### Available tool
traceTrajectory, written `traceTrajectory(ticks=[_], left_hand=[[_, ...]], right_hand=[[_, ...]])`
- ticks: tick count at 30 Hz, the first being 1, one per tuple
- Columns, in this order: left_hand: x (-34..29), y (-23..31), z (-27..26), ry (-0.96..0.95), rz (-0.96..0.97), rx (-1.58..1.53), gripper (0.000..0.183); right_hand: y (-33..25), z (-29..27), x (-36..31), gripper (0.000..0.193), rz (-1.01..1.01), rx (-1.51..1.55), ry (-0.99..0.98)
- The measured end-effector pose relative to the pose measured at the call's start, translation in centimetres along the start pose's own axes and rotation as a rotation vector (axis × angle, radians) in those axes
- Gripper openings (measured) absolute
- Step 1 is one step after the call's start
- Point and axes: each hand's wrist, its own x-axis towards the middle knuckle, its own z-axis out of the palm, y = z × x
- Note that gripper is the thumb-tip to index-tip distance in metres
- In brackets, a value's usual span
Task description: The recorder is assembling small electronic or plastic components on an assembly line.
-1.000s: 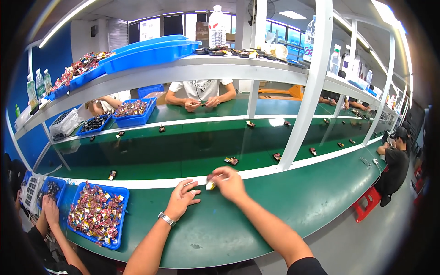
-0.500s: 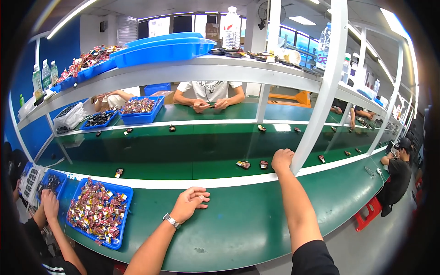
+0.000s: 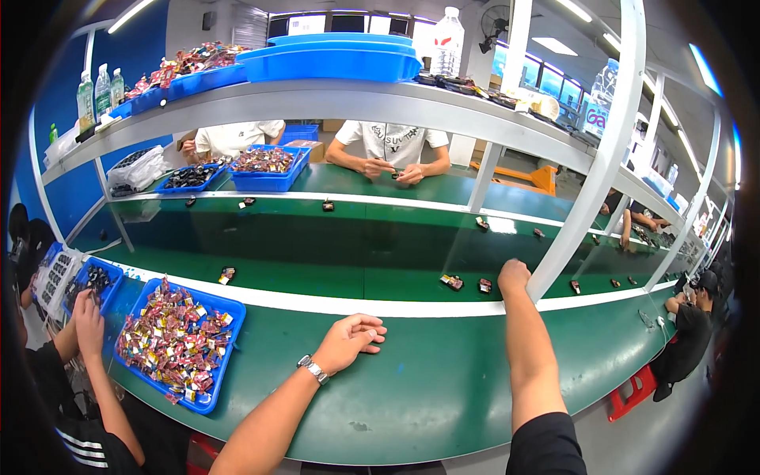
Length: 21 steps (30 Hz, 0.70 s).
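Note:
My left hand, with a metal watch at the wrist, hovers over or rests on the green table. Its fingers are loosely bent and apart, holding nothing. My right hand reaches over the white rail by the grey post, at the edge of the green belt. Its fingers curl downward out of sight, so whatever they may hold is hidden. Left of that hand on the belt lie a small dark module with yellow and white parts and another small module.
A blue tray heaped with small red, yellow and white parts stands left. Beside it a co-worker's hand is over a smaller blue tray of black pieces. A shelf crosses above the belt. Someone sits opposite, handling a small part.
The whole view has swung slightly left, so things sit farther right in the picture. Both my hands keep about the same pose. The person opposite has shifted their hands a little.

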Motion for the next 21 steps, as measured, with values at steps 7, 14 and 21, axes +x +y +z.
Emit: traceTrajectory(ticks=[7, 14, 21], left_hand=[[0.2, -0.1, 0.2, -0.015, -0.006, 0.023, 0.026], [-0.1, -0.7, 0.0, -0.025, 0.015, 0.058, 0.03], [-0.7, 0.4, 1.5, -0.193, 0.034, -0.036, 0.038]], right_hand=[[-1.5, -7.1, -9.4, 0.047, -0.328, 0.716, 0.123], [-7.0, -10.1, -25.8, 0.051, -0.665, 1.02, 0.025], [-8.2, -12.6, -29.4, 0.052, -0.883, 1.11, 0.27]])
